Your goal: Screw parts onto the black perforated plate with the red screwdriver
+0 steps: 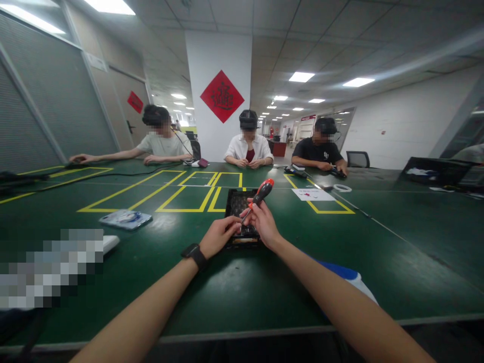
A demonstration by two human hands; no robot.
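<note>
A black rectangular tray-like part lies on the green table in front of me. My right hand is closed round a screwdriver with a red and black handle, its tip pointing down at the part's near end. My left hand, with a dark watch on its wrist, rests on the part's near left corner, fingers curled and pinched close to the screwdriver tip. What those fingers pinch is too small to make out.
Three other people sit at the far side of the table. A bluish flat packet lies to the left, a white object nearer. A paper sheet and tape roll lie at the right. Yellow tape boxes mark the table. A blue-white item is under my right forearm.
</note>
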